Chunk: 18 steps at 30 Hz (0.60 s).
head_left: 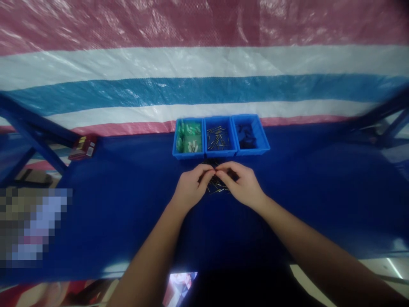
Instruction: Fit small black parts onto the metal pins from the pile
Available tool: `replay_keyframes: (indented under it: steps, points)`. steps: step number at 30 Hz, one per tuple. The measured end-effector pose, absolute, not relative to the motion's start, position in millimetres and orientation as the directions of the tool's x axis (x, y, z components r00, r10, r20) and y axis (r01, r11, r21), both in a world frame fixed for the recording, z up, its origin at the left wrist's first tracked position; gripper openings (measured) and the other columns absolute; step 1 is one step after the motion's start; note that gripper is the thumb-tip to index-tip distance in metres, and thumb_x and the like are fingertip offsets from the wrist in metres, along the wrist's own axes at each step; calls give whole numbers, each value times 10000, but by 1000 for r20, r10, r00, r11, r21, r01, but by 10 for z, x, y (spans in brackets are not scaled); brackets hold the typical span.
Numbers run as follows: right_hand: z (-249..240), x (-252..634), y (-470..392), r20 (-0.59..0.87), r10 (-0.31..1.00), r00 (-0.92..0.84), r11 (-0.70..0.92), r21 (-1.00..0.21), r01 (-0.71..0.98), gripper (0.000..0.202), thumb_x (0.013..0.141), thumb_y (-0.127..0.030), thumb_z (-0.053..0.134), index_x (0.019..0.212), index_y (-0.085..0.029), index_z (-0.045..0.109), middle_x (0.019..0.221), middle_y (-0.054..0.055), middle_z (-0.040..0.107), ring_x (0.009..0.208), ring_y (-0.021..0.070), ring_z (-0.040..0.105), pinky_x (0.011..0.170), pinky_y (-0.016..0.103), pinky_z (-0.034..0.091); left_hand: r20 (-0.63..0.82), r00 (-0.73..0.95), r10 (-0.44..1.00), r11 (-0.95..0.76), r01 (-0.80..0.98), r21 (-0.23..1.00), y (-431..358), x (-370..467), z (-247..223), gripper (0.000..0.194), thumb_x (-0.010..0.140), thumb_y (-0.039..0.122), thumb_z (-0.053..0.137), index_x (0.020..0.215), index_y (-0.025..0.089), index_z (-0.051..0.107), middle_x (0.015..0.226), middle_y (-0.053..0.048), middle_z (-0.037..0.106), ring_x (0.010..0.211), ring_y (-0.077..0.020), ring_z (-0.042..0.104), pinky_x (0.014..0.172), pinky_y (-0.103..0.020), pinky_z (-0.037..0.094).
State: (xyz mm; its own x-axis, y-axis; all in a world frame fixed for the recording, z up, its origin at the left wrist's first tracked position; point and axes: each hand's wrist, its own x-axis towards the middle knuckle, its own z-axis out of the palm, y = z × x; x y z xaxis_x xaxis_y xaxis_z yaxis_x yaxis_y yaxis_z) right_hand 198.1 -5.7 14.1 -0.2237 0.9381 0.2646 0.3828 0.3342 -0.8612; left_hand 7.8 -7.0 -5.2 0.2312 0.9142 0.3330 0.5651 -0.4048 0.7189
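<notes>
My left hand (194, 184) and my right hand (241, 181) meet at the fingertips above a pile of thin metallic pieces (217, 185) on the blue table. Thumb and forefinger are pinched together on each hand; whatever lies between them is too small to make out. Just beyond stand three blue bins side by side. The left bin (188, 156) holds small white and clear pieces with green, the middle bin (221, 153) holds thin brass-coloured pins, and the right bin (262, 138) holds dark pieces.
A red box (83, 147) lies at the table's left back, beside a blue metal frame (41, 132). Behind the blue table (134, 204) hangs a striped sheet (204, 91). A lit screen (180, 288) shows at the near edge.
</notes>
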Motion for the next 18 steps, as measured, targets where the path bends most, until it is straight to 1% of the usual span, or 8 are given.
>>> replay_keyframes:
  steps: [3, 5, 7, 11, 13, 15, 18]
  points:
    - [142, 1967, -75, 359, 904, -233, 422, -836, 351, 170, 889, -240, 686, 1057, -234, 714, 904, 37, 725, 766, 162, 668, 676, 305, 565, 332, 234, 914, -406, 531, 744, -64, 69, -62, 185, 984, 321, 558, 1006, 203, 698, 843, 1, 752, 681, -106, 683, 660, -200, 518]
    - [139, 1962, -83, 406, 879, -249, 472, -812, 344, 146, 885, -227, 689, 1026, -233, 726, 924, 47, 722, 793, 168, 668, 684, 314, 572, 353, 243, 904, -428, 504, 750, -58, 72, -67, 181, 976, 323, 574, 998, 203, 707, 828, 1, 748, 683, -107, 682, 662, -198, 522]
    - [135, 1961, -85, 423, 870, -252, 490, -799, 350, 113, 894, -230, 682, 995, -235, 733, 939, 54, 725, 815, 176, 671, 692, 324, 575, 364, 246, 898, -439, 482, 758, -52, 79, -66, 177, 967, 330, 591, 988, 203, 712, 818, 2, 745, 681, -106, 680, 654, -195, 523]
    - [138, 1971, -71, 431, 862, -266, 505, -777, 377, 119, 938, -211, 617, 986, -240, 722, 963, 59, 732, 876, 197, 677, 756, 363, 577, 360, 258, 897, -443, 504, 742, -54, 89, -44, 217, 963, 366, 593, 899, 197, 714, 742, 11, 721, 621, -102, 648, 599, -199, 499]
    - [147, 1980, -61, 422, 864, -277, 502, -770, 394, 130, 953, -195, 587, 981, -234, 708, 953, 58, 730, 890, 201, 674, 792, 378, 569, 359, 256, 898, -441, 522, 730, -64, 92, -34, 220, 959, 372, 595, 887, 195, 703, 725, 14, 712, 604, -100, 637, 594, -202, 492]
    - [157, 1988, -53, 407, 867, -287, 495, -765, 413, 128, 964, -190, 567, 962, -227, 690, 938, 56, 722, 893, 201, 665, 811, 382, 556, 349, 240, 906, -424, 524, 739, -76, 98, -28, 191, 945, 372, 613, 926, 197, 689, 718, 21, 708, 592, -97, 634, 587, -196, 490]
    - [167, 1995, -48, 372, 886, -275, 461, -769, 444, 141, 979, -204, 538, 931, -216, 670, 909, 55, 705, 863, 192, 653, 783, 361, 541, 350, 219, 911, -413, 522, 746, -89, 109, -26, 175, 928, 360, 639, 1007, 208, 673, 671, 42, 681, 567, -91, 621, 576, -188, 482]
